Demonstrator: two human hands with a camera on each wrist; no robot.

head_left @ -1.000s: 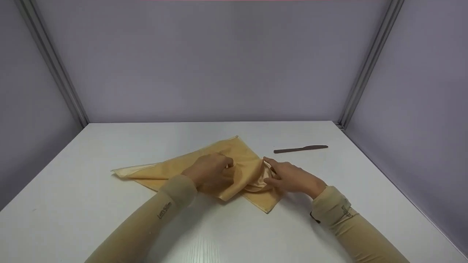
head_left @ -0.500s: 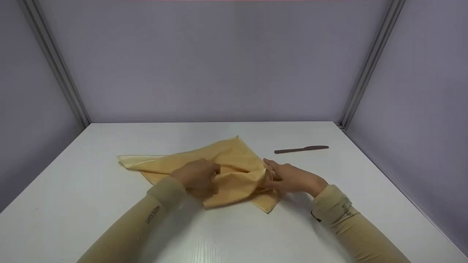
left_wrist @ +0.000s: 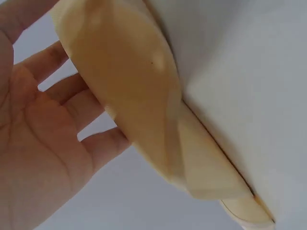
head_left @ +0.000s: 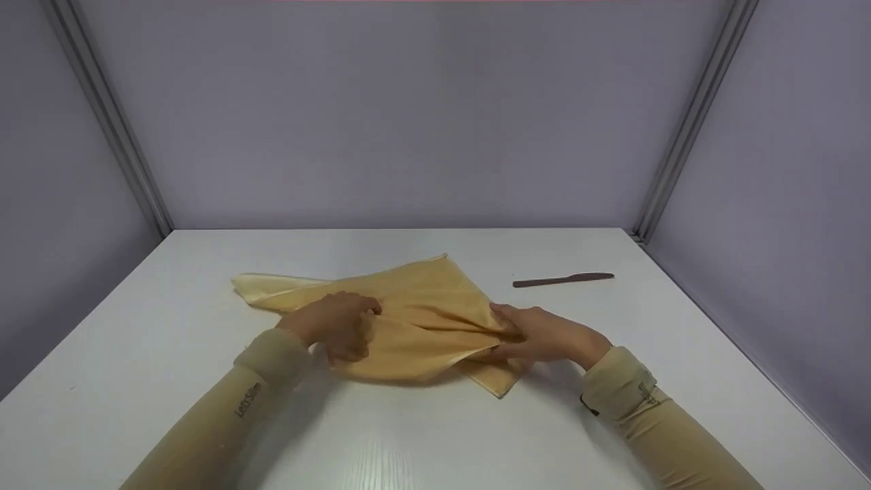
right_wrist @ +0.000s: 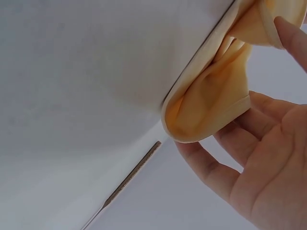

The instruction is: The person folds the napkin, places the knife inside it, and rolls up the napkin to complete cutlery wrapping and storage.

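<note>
A pale yellow satin cloth napkin point(head_left: 415, 320), partly folded, lies on the white table point(head_left: 422, 435) between the person's 2 hands. The left hand point(head_left: 337, 325) is on the napkin's left half, its fingers curled over a raised fold of the fabric and pinching it; in the left wrist view the fingers point(left_wrist: 72, 88) lie spread behind a rounded fold of the same napkin point(left_wrist: 139, 100), which drapes across them. The right hand point(head_left: 544, 335) holds the napkin's right side, where the fabric bunches into creases running toward its thumb and fingers. In the right wrist view a puffed loop of the napkin point(right_wrist: 216, 100) sits between the thumb tip above and the fingers point(right_wrist: 211, 165) below, so this hand also grips the cloth.

From the left hand's grip, 1 long pointed end of the napkin runs off to the left and away from the person, lying flat. Between the 2 grips the cloth is pulled into taut ridges. Below the right hand's grip a corner points toward the person.

A slim dark brown knife point(head_left: 563, 279) lies flat on the table beyond the right hand, well apart from the napkin, also seen as a thin strip point(right_wrist: 127, 179) in the right wrist view. Beige sleeves point(head_left: 224, 422) cover both forearms.
</note>
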